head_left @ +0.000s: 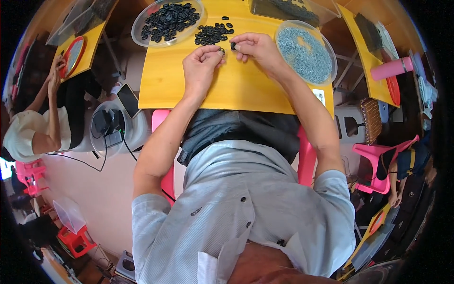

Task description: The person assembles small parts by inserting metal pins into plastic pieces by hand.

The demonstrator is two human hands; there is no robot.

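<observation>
My right hand (260, 51) is closed in a pinch on a small black oval piece (233, 46). Close beside it on the left, my left hand (201, 68) pinches a tiny piece (222, 50), too small to name. Both hands are held over the yellow table (236, 90), fingertips nearly meeting. Just beyond them lies a loose pile of black oval pieces (211, 34). A round clear tray (137, 32) at the far left holds many more of these. To the right, another round tray (335, 71) contains small silvery metal parts (302, 54), perhaps screws.
A clear bin (288, 12) with dark contents stands at the table's far edge. On the left, a person (42, 123) works at another yellow table beside a stool bearing a phone (128, 100) and black devices. A pink bottle (391, 69) and pink chair (378, 161) are to the right.
</observation>
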